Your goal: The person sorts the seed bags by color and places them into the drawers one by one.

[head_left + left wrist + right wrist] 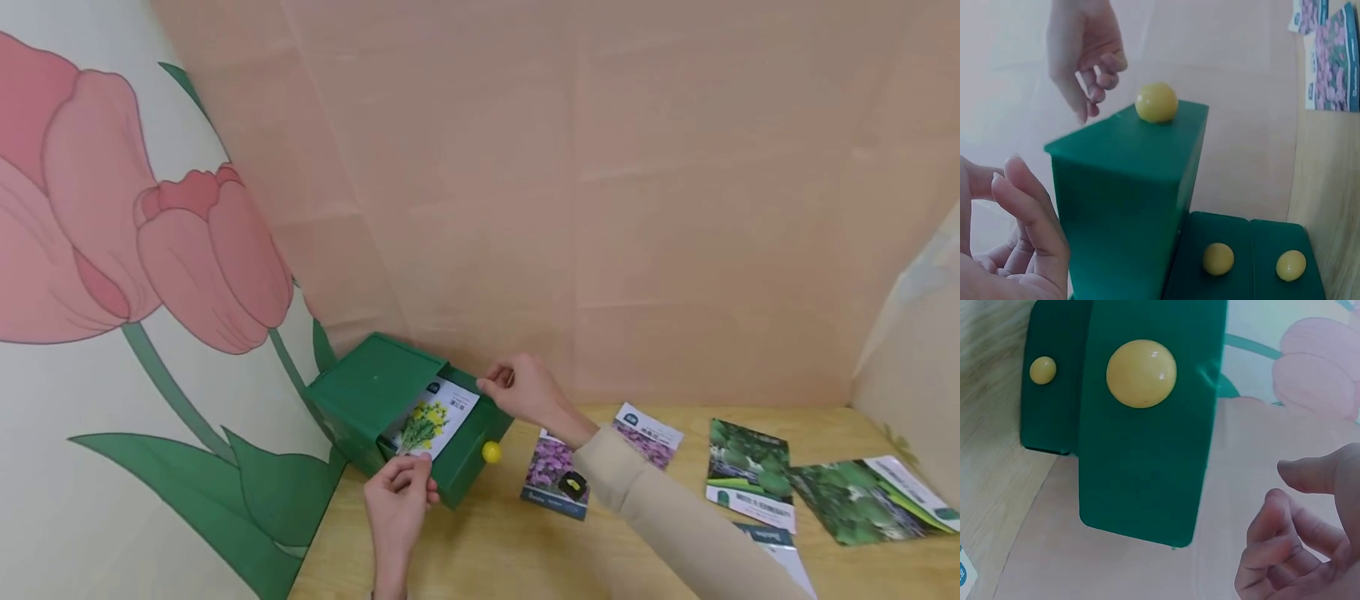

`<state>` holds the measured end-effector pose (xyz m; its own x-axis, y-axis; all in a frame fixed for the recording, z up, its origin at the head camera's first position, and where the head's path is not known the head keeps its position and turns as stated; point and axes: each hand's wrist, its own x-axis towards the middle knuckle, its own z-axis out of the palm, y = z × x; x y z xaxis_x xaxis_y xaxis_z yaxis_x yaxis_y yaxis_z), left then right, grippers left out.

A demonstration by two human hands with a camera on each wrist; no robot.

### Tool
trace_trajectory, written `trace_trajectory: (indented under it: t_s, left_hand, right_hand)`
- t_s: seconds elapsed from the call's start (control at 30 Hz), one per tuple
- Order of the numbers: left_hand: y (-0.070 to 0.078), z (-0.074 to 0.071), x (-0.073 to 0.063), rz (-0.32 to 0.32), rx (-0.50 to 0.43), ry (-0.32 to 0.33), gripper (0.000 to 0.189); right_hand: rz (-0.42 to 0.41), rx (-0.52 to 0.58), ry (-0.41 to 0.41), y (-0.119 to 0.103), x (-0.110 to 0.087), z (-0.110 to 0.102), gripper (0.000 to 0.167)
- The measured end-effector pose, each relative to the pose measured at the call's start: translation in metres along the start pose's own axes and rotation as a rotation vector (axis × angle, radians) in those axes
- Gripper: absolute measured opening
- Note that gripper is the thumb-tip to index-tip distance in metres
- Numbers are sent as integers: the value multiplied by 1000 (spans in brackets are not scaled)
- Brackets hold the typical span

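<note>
A green cabinet [375, 383] stands on the left with its top drawer [468, 462] pulled out. The drawer front carries a round yellow knob [1141, 374]. Lying in the drawer, partly beneath the cabinet top, is a white packet [459, 408] picturing yellow flowers. My left hand [401, 492] is at the near side of the drawer by the packet's lower edge, its fingers loosely bent; the wrist view shows nothing held. Beyond the far drawer edge, my right hand [525, 390] has bent fingers with the thumb apart, holding nothing.
Two lower drawers, closed, show yellow knobs [1218, 259]. On the wooden table [480, 558] lie purple-flower packets [553, 475], green-leaf packets [750, 458] and a partly covered packet [783, 554]. A tulip-painted panel [210, 250] borders the left; a pinkish wall [675, 208] stands behind.
</note>
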<state>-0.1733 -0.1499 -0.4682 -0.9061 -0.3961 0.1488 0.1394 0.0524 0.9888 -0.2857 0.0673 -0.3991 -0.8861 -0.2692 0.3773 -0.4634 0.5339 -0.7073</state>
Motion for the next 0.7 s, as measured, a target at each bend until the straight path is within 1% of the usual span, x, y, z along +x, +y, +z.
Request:
trace_trajectory:
  t_s: [0.13, 0.23, 0.33, 0.43, 0.57, 0.7]
  left_hand:
    - [4, 3, -8, 25, -29, -25, 20]
    - [6, 6, -14, 40, -45, -59, 20]
    - [8, 9, -21, 44, -48, -94, 20]
    - [10, 14, -28, 33, -51, -118, 19]
    - [9, 21, -37, 42, -56, -152, 18]
    - [4, 30, -46, 61, -58, -207, 17]
  right_hand:
    - [8, 26, -25, 1, -10, -11, 13]
    - [15, 28, -28, 5, -20, -21, 14]
    - [18, 22, -19, 10, -30, -32, 13]
    - [32, 37, -20, 14, -40, -41, 13]
    - [43, 47, -11, 20, -52, -49, 14]
    - [44, 41, 15, 31, -66, -54, 12]
